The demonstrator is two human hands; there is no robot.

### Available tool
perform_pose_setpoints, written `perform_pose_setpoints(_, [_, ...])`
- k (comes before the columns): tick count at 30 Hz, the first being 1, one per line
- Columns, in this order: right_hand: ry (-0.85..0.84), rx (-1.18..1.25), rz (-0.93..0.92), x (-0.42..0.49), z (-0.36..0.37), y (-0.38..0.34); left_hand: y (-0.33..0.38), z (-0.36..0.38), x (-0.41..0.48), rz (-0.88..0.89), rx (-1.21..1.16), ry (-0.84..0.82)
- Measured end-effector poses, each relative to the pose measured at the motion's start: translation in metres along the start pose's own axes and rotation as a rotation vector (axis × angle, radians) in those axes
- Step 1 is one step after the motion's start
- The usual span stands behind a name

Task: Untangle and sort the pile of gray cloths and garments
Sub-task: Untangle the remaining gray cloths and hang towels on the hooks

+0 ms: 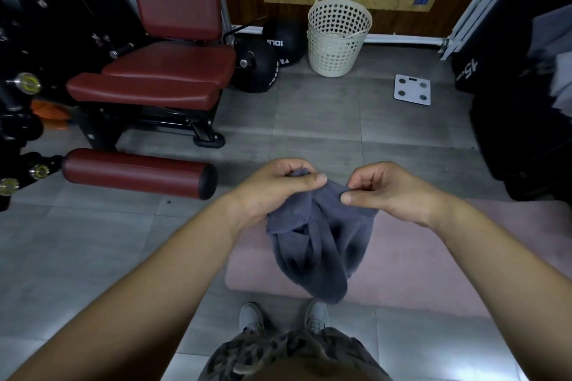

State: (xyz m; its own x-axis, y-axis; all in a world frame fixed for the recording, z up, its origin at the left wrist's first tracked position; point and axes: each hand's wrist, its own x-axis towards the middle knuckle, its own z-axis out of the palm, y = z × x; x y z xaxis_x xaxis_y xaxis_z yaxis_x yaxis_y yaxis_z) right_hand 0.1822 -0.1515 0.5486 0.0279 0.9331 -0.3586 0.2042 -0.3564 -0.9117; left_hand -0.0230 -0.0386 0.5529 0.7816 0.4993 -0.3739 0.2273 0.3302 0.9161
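A dark gray cloth (pixel 318 244) hangs bunched in front of me, its lower end dangling just above my shoes. My left hand (pixel 272 189) grips the cloth's upper left part, fingers curled round a fold and thumb lying across the top. My right hand (pixel 383 192) pinches the upper right edge between thumb and fingers. The two hands are close together at the same height. More gray fabric (pixel 557 49) shows at the right edge, partly cut off.
A cream perforated laundry basket (pixel 337 37) stands by the far wall. A red padded gym machine (pixel 161 71) fills the left, with black medicine balls (pixel 263 65) beside it. A white scale (pixel 412 89) lies on the gray floor. A pink mat (pixel 433 257) lies under the cloth.
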Motion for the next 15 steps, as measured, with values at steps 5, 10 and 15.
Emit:
perform_pose_setpoints(5, [0.008, -0.195, 0.107, -0.006, -0.009, 0.015, 0.005, -0.014, 0.005, 0.083, -0.278, 0.149])
perform_pose_setpoints(10, [-0.054, -0.194, 0.149, -0.007, -0.011, 0.022, -0.005, -0.027, 0.007, 0.117, -0.442, 0.332])
perform_pose_setpoints(15, [-0.105, -0.078, 0.086, -0.006, -0.018, 0.017, -0.017, -0.050, 0.007, 0.110, -0.483, 0.545])
